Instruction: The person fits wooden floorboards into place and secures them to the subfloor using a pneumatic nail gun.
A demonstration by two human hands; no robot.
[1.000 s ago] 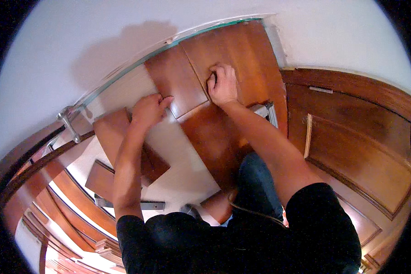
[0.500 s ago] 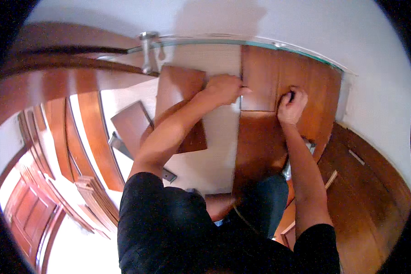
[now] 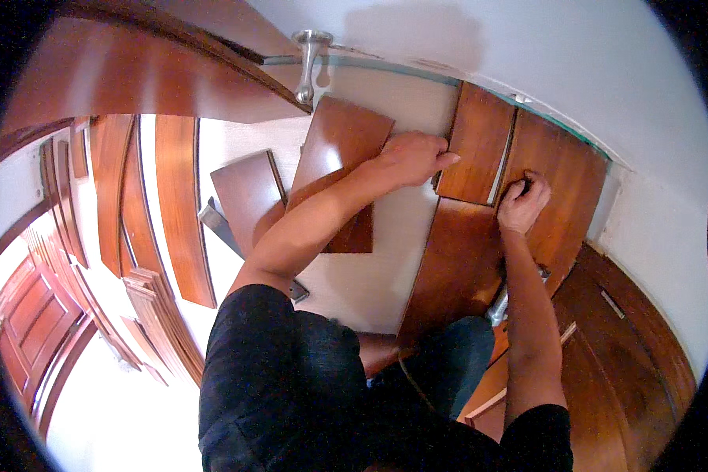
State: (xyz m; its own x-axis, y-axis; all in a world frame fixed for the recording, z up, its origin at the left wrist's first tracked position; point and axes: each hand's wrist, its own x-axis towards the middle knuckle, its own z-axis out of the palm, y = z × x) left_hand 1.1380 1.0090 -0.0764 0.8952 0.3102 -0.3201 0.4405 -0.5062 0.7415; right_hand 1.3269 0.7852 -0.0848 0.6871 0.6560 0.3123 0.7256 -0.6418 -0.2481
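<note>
Loose glossy brown boards (image 3: 248,197) lie far left on the pale underlay (image 3: 354,275). Left hand (image 3: 413,156) is flat, fingers extended, pressing the left edge of a short reddish-brown plank (image 3: 476,145) near the wall. The plank's long axis runs away from the person. Right hand (image 3: 521,206) is curled, fingertips hooked at the plank's right seam against the neighbouring plank (image 3: 562,189). Both hands touch the plank. Smooth, rectangular, lacquered wood.

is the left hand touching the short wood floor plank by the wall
Touching: the head view shows the left hand with fingertips pressed on the short plank's left edge.
</note>
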